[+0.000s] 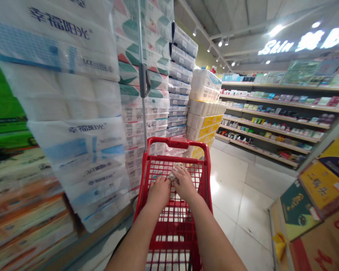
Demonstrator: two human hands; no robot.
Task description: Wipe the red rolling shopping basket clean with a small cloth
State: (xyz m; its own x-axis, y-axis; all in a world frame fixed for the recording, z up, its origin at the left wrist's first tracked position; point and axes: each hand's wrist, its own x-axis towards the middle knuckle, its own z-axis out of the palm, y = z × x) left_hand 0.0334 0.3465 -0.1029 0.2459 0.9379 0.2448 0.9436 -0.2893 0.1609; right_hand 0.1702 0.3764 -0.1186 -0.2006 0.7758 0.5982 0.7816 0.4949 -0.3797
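Note:
In front of me stands a red plastic shopping cart (208, 169) with a grid basket. My right hand (185, 184) is closed over a crumpled pale cloth (175, 171), which pokes out past the fingertips. Close beside it, my left hand (159, 192) has its fingers bent and pressed together, with the fingertips near the cloth's lower left edge. What the left fingers grip is hidden. Both hands are over the cart's red grid, and both forearms reach forward from the bottom of the view.
Tall stacks of wrapped toilet paper (81, 150) and tissue packs (141, 101) line the left, near a thin grey pole (141, 45). A yellow and white stack (203, 113) stands ahead. Product shelves (271, 101) and boxes (319, 188) flank the tiled floor (231, 180) on the right.

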